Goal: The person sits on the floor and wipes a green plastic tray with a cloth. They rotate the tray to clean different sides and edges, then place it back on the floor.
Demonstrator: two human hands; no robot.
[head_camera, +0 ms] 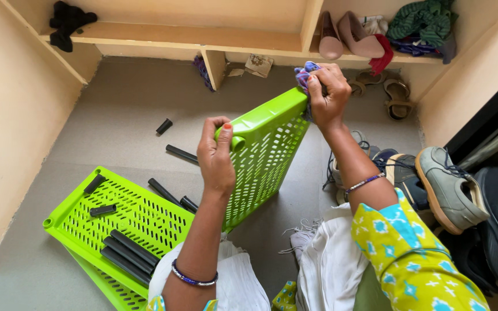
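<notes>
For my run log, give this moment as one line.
left hand: grips green shelf panel | right hand: presses cloth on panel corner | black tubes: on floor panel

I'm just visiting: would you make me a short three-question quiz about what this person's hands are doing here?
1. True or false: the left hand grips the corner of the tilted green shelf panel.
2. What does the right hand press against the panel's top edge?
A. a shoe
B. a cloth
C. a black tube
3. Where do most of the black tubes lie?

Key: 1 true. 2 B. 3 on the flat green panel on the floor.
</notes>
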